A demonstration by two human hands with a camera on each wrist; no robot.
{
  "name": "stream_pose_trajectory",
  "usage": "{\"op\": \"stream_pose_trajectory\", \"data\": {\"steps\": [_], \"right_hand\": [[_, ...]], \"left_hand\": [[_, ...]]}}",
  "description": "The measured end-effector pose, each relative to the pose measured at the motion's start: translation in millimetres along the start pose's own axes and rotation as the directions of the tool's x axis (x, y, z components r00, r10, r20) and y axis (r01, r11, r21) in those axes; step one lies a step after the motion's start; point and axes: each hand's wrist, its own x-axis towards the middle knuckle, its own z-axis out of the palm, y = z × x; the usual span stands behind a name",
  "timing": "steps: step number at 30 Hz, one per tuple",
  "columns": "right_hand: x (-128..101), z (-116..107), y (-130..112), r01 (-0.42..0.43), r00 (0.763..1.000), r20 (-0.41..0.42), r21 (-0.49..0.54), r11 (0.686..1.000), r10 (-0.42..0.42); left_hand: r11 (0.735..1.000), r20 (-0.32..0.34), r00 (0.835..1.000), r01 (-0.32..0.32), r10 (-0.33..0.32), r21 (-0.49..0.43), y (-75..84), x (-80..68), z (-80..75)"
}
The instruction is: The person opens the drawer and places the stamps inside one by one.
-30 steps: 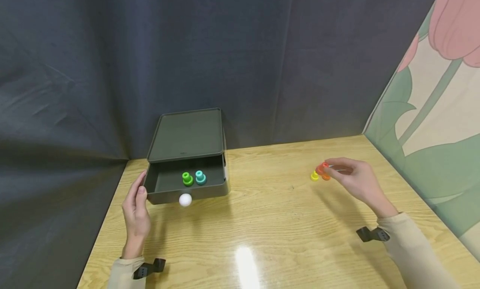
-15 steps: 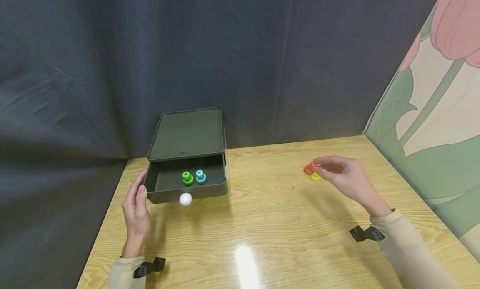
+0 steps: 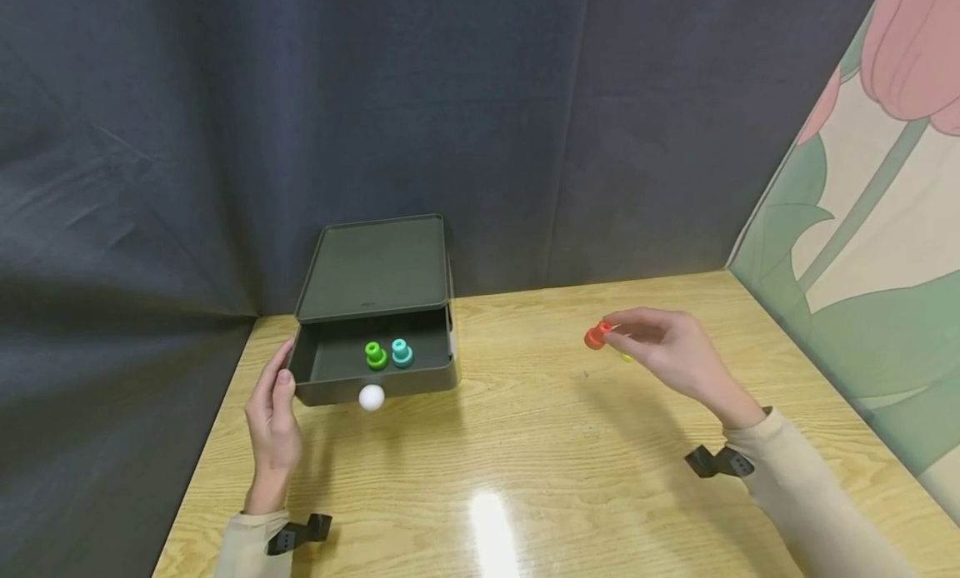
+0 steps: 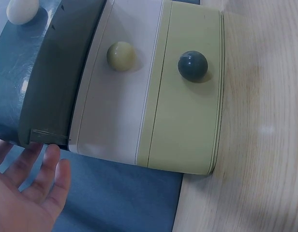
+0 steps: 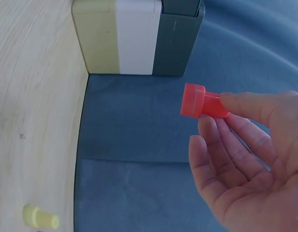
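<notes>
Pinching the red peg (image 5: 193, 100) by its narrow end, the right hand (image 3: 678, 357) holds it above the table (image 3: 570, 453), toward the far edge, near a yellow peg (image 5: 40, 217). Near the far-left corner, the left hand (image 3: 273, 424), fingers extended, touches the open drawer (image 3: 420, 383) carrying green (image 3: 376, 358) and turquoise pegs (image 3: 402, 356).

No readable text or numbers.

Yellow piece (image 3: 627, 357) mostly hidden behind the right grip (image 3: 672, 355) in the head view
</notes>
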Motion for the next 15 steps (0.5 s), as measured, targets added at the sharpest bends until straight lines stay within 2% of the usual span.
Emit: {"op": "stream_pose_trajectory", "data": {"steps": [8, 15], "right_hand": [[2.7, 6.4, -16.9, 0.057, 0.998, -0.006, -0.017, 0.998, -0.057], [7.2, 12.5, -28.3, 0.1, 0.995, 0.008, 0.011, 0.995, -0.1]], "left_hand": [[1.0, 0.004, 1.0, 0.02, -0.021, 0.015, 2.5, -0.4, 0.0], [0.999, 0.002, 0.999, 0.047, -0.047, 0.018, 4.9, -0.5, 0.4]]}}
